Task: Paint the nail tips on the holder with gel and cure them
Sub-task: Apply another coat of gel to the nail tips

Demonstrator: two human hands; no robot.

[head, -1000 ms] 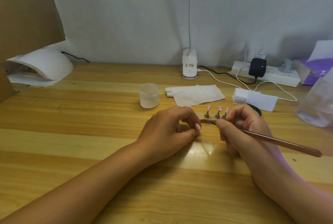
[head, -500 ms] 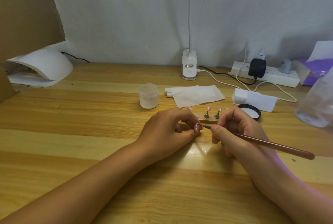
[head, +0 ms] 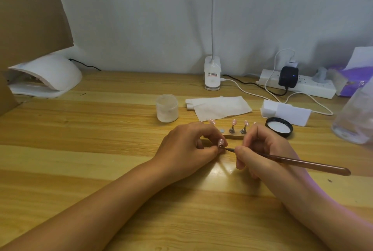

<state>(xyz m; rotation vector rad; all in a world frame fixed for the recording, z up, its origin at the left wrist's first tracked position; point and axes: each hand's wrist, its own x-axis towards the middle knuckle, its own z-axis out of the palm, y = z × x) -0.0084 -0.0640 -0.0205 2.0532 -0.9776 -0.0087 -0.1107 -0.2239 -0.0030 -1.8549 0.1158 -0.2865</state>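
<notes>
One nail tip (head: 221, 142) pinched in the left hand (head: 189, 145), off the holder (head: 236, 137) just beyond both hands, likely for steadier access; right hand (head: 260, 149) clamped on the brush (head: 302, 163), bristles at that tip; curing lamp (head: 46, 77) well left of both hands, for later.

Home nail desk: curing lamp (head: 46, 75), power strip (head: 298, 87), wooden table (head: 80, 149).

The wooden table (head: 80, 160) carries a jar (head: 167, 107) beyond the left hand (head: 187, 146), a black lid (head: 279, 127) beyond the right hand (head: 264, 149), a nail holder (head: 235, 137) just behind both, and a curing lamp (head: 46, 75) far left.
</notes>
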